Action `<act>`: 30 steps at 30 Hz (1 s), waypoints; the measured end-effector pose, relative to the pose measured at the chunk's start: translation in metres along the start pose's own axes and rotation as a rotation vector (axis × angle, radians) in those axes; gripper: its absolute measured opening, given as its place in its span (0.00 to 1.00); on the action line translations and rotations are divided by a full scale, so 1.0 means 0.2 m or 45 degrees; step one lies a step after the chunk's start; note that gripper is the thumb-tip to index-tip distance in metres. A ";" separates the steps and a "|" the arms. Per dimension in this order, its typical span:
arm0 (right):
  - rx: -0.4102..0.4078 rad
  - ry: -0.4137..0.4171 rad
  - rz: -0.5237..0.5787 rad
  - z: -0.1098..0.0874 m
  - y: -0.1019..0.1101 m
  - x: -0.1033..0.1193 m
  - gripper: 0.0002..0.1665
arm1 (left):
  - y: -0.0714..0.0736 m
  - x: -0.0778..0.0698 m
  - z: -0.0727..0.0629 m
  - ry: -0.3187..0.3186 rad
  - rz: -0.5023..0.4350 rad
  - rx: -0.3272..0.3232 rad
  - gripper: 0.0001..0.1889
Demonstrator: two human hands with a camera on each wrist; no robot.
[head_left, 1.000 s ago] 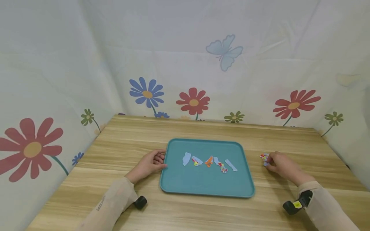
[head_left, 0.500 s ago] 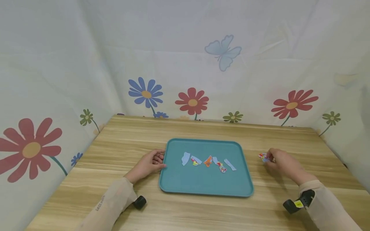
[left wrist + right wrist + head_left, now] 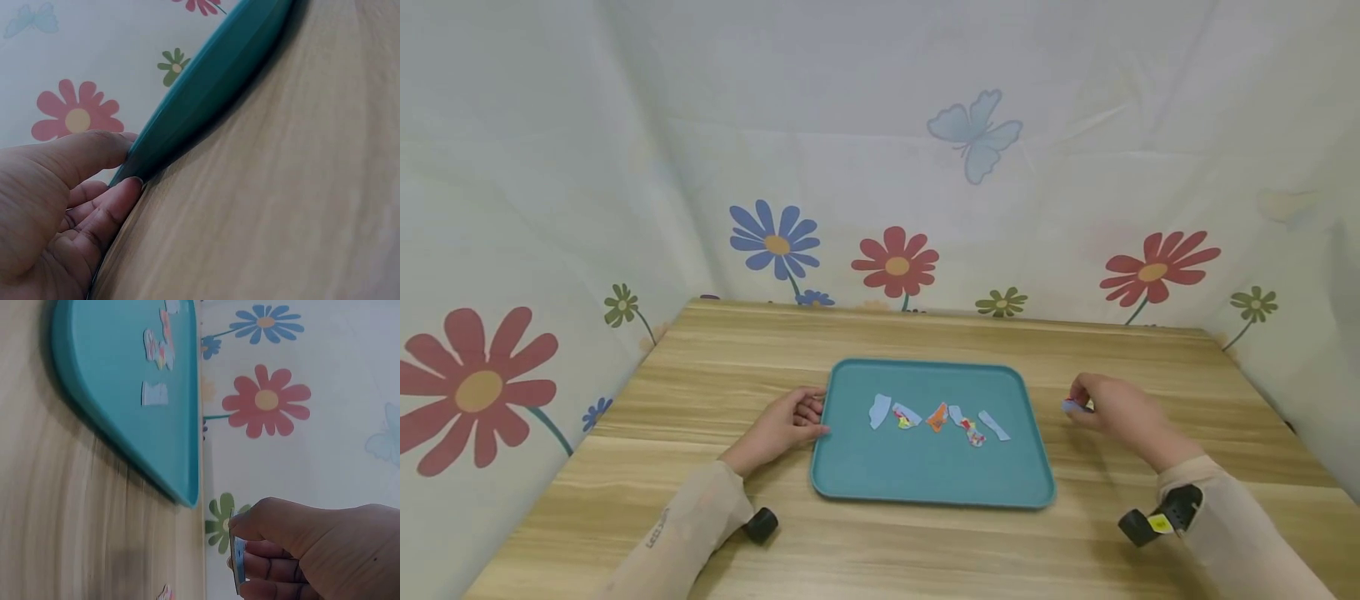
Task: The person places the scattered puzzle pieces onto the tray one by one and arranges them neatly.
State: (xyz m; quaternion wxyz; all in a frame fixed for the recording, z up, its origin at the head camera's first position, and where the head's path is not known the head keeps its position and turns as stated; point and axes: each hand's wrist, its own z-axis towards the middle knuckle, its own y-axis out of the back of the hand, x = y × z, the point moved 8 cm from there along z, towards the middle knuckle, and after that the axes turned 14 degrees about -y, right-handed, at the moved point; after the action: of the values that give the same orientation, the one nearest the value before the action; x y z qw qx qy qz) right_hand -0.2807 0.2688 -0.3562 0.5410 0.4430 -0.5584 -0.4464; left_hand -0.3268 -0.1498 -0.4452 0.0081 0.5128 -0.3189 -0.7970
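In the head view a teal tray (image 3: 925,483) lies on the table, carrying a row of several torn, printed paper scraps (image 3: 937,417). At the tray's left side, my left hand (image 3: 782,427) pinches the rim, thumb on top and fingertips at its underside in the left wrist view. Off to the right of the tray, my right hand (image 3: 1123,412) holds a paper scrap (image 3: 239,559) between thumb and fingers, raised over the table and seen nearly edge-on in the right wrist view.
Another printed scrap (image 3: 165,592) lies on the table under the right hand, mostly cut off at the frame's bottom. The wooden table (image 3: 820,550) ends at a flower-patterned cloth (image 3: 835,108) at the back and sides.
My right hand has picked the paper scrap up from the table and shifted slightly left and away with it. The left hand keeps its hold on the tray rim.
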 end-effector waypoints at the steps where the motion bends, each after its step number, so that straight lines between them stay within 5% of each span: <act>1: -0.007 0.013 0.002 0.00 0.00 0.02 0.13 | 0.00 0.00 0.00 0.000 0.001 0.001 0.31; 30: -0.094 0.259 0.018 -0.05 -0.07 0.55 0.10 | -0.01 0.02 0.00 0.002 0.014 -0.005 0.32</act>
State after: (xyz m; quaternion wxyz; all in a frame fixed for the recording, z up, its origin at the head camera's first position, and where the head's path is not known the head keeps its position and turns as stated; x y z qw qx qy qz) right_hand -0.2728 0.1573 -0.3474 0.6140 0.4620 -0.4869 -0.4154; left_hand -0.3278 -0.1491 -0.4499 0.0139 0.5114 -0.3202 -0.7973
